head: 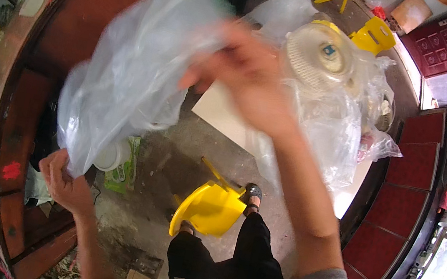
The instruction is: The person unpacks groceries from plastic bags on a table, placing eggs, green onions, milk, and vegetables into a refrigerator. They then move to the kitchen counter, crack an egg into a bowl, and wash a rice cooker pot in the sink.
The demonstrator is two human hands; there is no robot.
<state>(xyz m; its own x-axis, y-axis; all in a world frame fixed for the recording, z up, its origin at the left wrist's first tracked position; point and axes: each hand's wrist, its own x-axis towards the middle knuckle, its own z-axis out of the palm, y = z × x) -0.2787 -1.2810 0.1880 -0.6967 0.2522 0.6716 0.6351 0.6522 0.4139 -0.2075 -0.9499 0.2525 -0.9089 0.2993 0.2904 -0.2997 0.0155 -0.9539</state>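
Observation:
A large clear plastic bag (124, 64) hangs in loose folds at the left of the view. My left hand (67, 186) pinches its lower corner between thumb and fingers. Blurred by motion, my right hand (239, 73) reaches across in front of the bag's upper right side; whether its fingers grip the film cannot be made out. Beyond my right forearm, a pale fan grille (316, 57) with a round hub lies among more clear plastic bags (331, 136). These rest on a white tabletop (227, 118), partly covered by the plastic and my arm.
A yellow plastic chair (211, 209) stands at my feet. To the left are a reddish-brown wooden cabinet (94, 5) and a green packet (121, 171) near a white round object (111, 155). Dark red tiled cabinets (395, 210) line the right. More yellow chairs (374, 35) stand at the back.

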